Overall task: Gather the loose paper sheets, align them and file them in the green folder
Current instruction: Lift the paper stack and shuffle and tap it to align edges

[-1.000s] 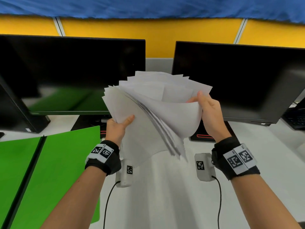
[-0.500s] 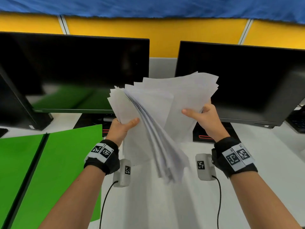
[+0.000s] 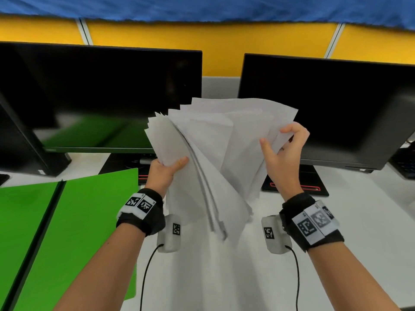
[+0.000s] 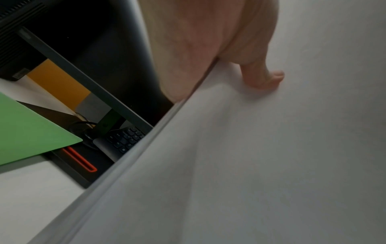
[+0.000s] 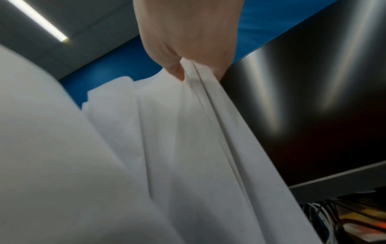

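Gripping now: left hand (image 3: 165,173) clamps the lower left edge of the paper sheets (image 3: 215,158), thumb across the front; right hand (image 3: 284,153) pinches a few sheet edges on the right between thumb and curled fingers.
Sheets: held upright above the white worktop (image 3: 224,277), between the two dark monitors, fanned and splayed, corners stepped unevenly along the top.
Step in hand: aligning, by my read; gathering looks done, filing not yet begun.
Next move calls for: bringing the loose right-hand sheets flush with the main bundle, then probably tapping an edge on the worktop to square it.
Green folder (image 3: 74,232): lying open and flat on the worktop, down left of the left hand, apart from the sheets.
Feel of it: thin, limp, matte white paper, bowing and curling; folder smooth, stiff, bright green.
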The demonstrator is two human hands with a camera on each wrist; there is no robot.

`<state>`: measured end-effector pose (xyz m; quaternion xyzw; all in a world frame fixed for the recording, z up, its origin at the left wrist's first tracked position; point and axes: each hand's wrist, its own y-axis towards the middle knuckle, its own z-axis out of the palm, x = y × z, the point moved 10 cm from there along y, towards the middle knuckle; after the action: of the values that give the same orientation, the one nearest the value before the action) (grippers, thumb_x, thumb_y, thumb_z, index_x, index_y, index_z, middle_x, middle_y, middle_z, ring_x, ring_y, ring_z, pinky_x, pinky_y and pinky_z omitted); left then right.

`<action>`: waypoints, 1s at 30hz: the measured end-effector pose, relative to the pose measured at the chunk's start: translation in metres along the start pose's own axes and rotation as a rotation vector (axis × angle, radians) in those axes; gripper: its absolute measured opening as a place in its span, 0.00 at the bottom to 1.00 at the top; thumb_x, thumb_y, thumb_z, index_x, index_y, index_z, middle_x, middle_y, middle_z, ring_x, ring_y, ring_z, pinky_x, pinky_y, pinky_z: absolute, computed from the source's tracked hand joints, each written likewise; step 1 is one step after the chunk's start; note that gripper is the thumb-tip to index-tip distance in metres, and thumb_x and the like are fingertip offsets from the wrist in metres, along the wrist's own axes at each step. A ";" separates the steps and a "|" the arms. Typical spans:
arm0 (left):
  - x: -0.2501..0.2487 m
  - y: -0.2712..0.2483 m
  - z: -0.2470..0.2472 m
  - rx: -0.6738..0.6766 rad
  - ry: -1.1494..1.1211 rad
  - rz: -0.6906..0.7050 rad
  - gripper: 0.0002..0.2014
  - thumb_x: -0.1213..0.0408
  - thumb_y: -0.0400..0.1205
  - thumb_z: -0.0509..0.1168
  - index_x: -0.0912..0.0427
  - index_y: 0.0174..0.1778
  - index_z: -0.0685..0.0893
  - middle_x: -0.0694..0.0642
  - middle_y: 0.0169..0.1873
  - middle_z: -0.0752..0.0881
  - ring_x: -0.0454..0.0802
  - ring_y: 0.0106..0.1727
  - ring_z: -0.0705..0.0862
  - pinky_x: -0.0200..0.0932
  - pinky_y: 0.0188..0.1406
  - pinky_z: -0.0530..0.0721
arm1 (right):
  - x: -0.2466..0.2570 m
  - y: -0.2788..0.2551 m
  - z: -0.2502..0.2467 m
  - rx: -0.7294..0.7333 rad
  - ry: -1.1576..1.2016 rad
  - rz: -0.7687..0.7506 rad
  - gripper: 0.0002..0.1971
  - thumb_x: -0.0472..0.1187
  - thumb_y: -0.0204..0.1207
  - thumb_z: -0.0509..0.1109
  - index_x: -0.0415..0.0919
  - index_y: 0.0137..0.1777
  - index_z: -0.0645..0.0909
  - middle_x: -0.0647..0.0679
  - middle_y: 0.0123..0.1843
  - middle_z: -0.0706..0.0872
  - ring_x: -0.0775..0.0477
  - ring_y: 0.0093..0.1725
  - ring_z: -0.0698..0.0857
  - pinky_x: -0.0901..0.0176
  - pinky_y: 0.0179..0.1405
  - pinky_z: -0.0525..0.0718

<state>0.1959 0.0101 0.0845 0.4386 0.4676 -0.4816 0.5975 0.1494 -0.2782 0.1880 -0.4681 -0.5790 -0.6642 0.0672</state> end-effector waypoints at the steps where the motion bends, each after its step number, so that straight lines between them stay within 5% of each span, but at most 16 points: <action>1: -0.001 0.000 0.001 0.000 -0.011 0.002 0.11 0.80 0.76 0.65 0.57 0.39 0.82 0.38 0.23 0.89 0.32 0.28 0.87 0.26 0.28 0.83 | 0.009 -0.002 -0.002 -0.059 -0.015 -0.080 0.23 0.29 0.69 0.70 0.56 0.49 0.64 0.46 0.56 0.66 0.45 0.64 0.71 0.56 0.71 0.70; 3: -0.002 0.000 0.003 0.011 -0.021 0.003 0.10 0.78 0.76 0.66 0.56 0.40 0.83 0.39 0.25 0.89 0.33 0.30 0.88 0.27 0.31 0.84 | 0.026 -0.009 0.004 -0.086 -0.081 -0.225 0.19 0.22 0.69 0.66 0.49 0.45 0.69 0.45 0.58 0.63 0.60 0.65 0.68 0.75 0.67 0.64; 5: -0.003 -0.001 0.006 0.030 -0.027 0.008 0.10 0.77 0.76 0.67 0.57 0.40 0.83 0.40 0.27 0.90 0.34 0.31 0.88 0.28 0.32 0.85 | 0.037 -0.016 0.021 0.004 -0.148 -0.315 0.14 0.21 0.71 0.64 0.43 0.44 0.77 0.38 0.63 0.62 0.53 0.70 0.68 0.77 0.69 0.64; 8: -0.001 0.000 0.005 0.045 -0.011 0.006 0.09 0.77 0.75 0.67 0.57 0.41 0.84 0.40 0.27 0.90 0.35 0.31 0.89 0.30 0.31 0.85 | 0.043 -0.020 0.042 0.105 -0.260 -0.362 0.09 0.33 0.74 0.70 0.42 0.52 0.87 0.42 0.72 0.56 0.40 0.76 0.59 0.56 0.80 0.59; 11: -0.002 -0.001 0.004 0.039 0.008 0.018 0.09 0.77 0.75 0.68 0.58 0.41 0.84 0.40 0.26 0.90 0.35 0.30 0.88 0.30 0.30 0.85 | 0.058 -0.017 0.057 0.137 -0.463 -0.415 0.19 0.48 0.75 0.71 0.50 0.66 0.81 0.39 0.76 0.52 0.34 0.79 0.53 0.30 0.77 0.53; 16: -0.001 0.001 0.003 0.029 -0.034 0.023 0.09 0.76 0.75 0.67 0.56 0.40 0.84 0.39 0.27 0.90 0.33 0.31 0.88 0.27 0.34 0.85 | 0.063 -0.004 0.073 0.258 -0.405 -0.374 0.11 0.47 0.77 0.70 0.49 0.57 0.86 0.31 0.76 0.62 0.34 0.78 0.57 0.24 0.73 0.60; 21: 0.002 0.003 0.005 0.071 -0.044 0.009 0.09 0.76 0.76 0.67 0.56 0.40 0.84 0.41 0.27 0.90 0.35 0.31 0.88 0.30 0.32 0.85 | 0.055 0.014 0.072 0.344 -0.252 -0.226 0.03 0.38 0.72 0.73 0.41 0.42 0.88 0.33 0.69 0.69 0.39 0.72 0.63 0.47 0.70 0.61; 26: 0.008 0.004 0.005 0.126 0.032 -0.009 0.10 0.78 0.78 0.62 0.59 0.37 0.83 0.42 0.25 0.90 0.35 0.29 0.88 0.30 0.29 0.84 | 0.047 0.016 0.063 0.459 -0.181 -0.141 0.02 0.35 0.73 0.72 0.40 0.43 0.86 0.48 0.66 0.61 0.47 0.72 0.58 0.52 0.72 0.57; 30: 0.012 0.006 0.003 0.143 0.044 -0.018 0.12 0.78 0.80 0.59 0.61 0.38 0.84 0.43 0.25 0.90 0.35 0.29 0.88 0.30 0.31 0.85 | 0.045 0.020 0.059 0.541 -0.306 -0.172 0.03 0.33 0.75 0.71 0.38 0.44 0.87 0.38 0.70 0.65 0.50 0.71 0.58 0.69 0.71 0.55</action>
<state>0.2035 0.0057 0.0738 0.4866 0.4489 -0.5092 0.5499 0.1693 -0.2149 0.2277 -0.4770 -0.7754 -0.4113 0.0452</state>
